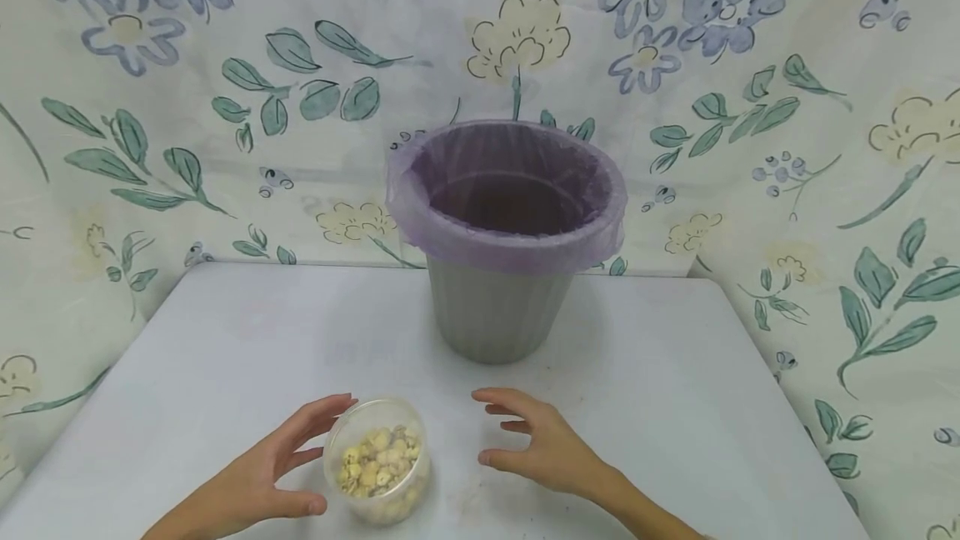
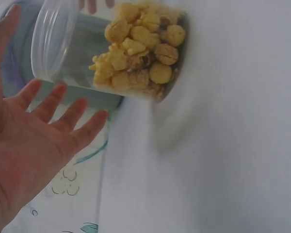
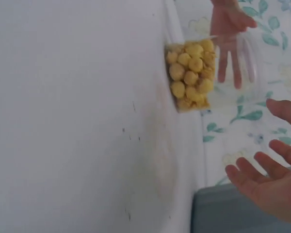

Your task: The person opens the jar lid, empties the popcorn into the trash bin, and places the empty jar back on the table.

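A clear plastic tub [image 1: 378, 461], open at the top and partly filled with yellow popcorn [image 1: 381, 457], stands near the front of the white table. My left hand [image 1: 258, 473] is just left of the tub, thumb and fingers spread toward its side; in the left wrist view a gap shows between the palm and the tub [image 2: 82, 43]. To the tub's right, my right hand [image 1: 540, 444] is held apart from it, fingers reaching toward it with nothing between them. The right wrist view shows the popcorn [image 3: 191, 73] through the tub's clear wall.
A grey bin [image 1: 498, 315] lined with a purple bag [image 1: 510, 250] stands at the middle of the table's back edge. Small dark specks mark the table [image 1: 675, 390] near the front. Flower-patterned cloth [image 1: 300, 148] hangs behind and along both sides.
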A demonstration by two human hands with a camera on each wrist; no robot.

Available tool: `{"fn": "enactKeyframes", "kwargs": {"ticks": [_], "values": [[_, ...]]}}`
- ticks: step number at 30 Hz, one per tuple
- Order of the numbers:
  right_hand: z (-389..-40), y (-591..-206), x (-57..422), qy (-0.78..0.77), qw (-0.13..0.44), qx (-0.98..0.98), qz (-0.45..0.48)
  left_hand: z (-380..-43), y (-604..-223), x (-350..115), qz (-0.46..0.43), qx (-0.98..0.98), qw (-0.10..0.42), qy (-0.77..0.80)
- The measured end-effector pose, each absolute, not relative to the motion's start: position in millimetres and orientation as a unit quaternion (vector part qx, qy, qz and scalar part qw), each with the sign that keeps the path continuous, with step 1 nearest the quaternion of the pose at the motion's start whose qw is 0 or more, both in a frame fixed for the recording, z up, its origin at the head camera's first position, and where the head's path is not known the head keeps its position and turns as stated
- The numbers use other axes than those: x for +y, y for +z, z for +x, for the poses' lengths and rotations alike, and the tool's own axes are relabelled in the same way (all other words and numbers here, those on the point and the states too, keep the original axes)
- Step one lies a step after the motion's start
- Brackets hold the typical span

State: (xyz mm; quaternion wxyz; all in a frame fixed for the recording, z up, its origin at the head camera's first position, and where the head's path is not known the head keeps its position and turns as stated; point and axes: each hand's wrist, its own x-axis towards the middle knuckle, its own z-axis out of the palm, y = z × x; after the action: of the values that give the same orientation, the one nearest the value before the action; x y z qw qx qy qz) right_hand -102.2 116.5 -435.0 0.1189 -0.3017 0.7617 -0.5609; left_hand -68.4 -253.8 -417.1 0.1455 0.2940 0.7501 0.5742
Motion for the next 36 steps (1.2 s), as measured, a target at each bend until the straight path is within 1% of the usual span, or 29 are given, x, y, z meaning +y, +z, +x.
{"fn": "enactKeyframes", "kwargs": {"ticks": [5,9,12,21,24,36], "values": [[-99.7,-441.2,99.3,-0.569,0.146,0.753,-0.298,-62.7,-427.1,-251.2,0.245,0.759,0.171,0.578],[-98.9,-445.8,86.1,-0.574,0.161,0.748,-0.293,-60.4,-436.7,-249.5,0.249,0.773,0.157,0.562],[-98.8,-448.9,76.7,-0.576,0.172,0.744,-0.292,-59.3,-441.6,-248.5,0.244,0.774,0.156,0.563],[-97.1,-452.6,55.0,-0.592,0.210,0.724,-0.285,-59.8,-447.7,-240.5,0.170,0.777,0.205,0.571],[-97.3,-454.1,50.5,-0.589,0.211,0.725,-0.290,-59.9,-448.4,-238.0,0.152,0.775,0.214,0.574],[-97.3,-454.3,47.2,-0.577,0.201,0.734,-0.295,-61.1,-441.7,-228.8,0.111,0.784,0.213,0.572]]}}
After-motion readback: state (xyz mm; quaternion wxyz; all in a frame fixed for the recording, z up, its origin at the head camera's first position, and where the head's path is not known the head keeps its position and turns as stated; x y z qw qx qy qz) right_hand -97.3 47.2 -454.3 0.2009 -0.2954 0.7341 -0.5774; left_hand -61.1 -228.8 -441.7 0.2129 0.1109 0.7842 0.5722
